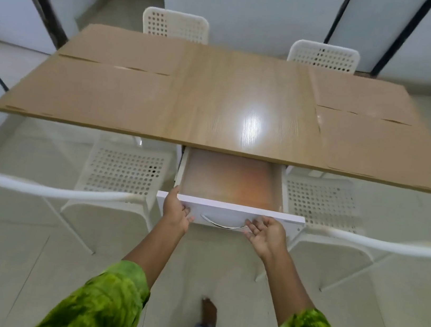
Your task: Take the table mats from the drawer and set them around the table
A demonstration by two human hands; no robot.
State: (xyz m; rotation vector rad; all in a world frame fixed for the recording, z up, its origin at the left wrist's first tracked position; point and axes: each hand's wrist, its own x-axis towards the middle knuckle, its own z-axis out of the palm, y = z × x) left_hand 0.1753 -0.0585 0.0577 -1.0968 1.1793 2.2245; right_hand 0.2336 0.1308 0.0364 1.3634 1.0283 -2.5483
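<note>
Several flat brown table mats lie on the wooden table: two side by side at its left end and two at its right end. The white drawer under the table's near edge is pulled out, and only its bare orange-tinted bottom shows. My left hand rests on the left end of the drawer front, thumb at the top edge. My right hand is open, fingertips at the front panel beside the metal handle.
Two white perforated chairs stand tucked in on either side of the drawer, their backrests close to my arms. Two more chairs stand at the far side. My bare foot is on the tiled floor below.
</note>
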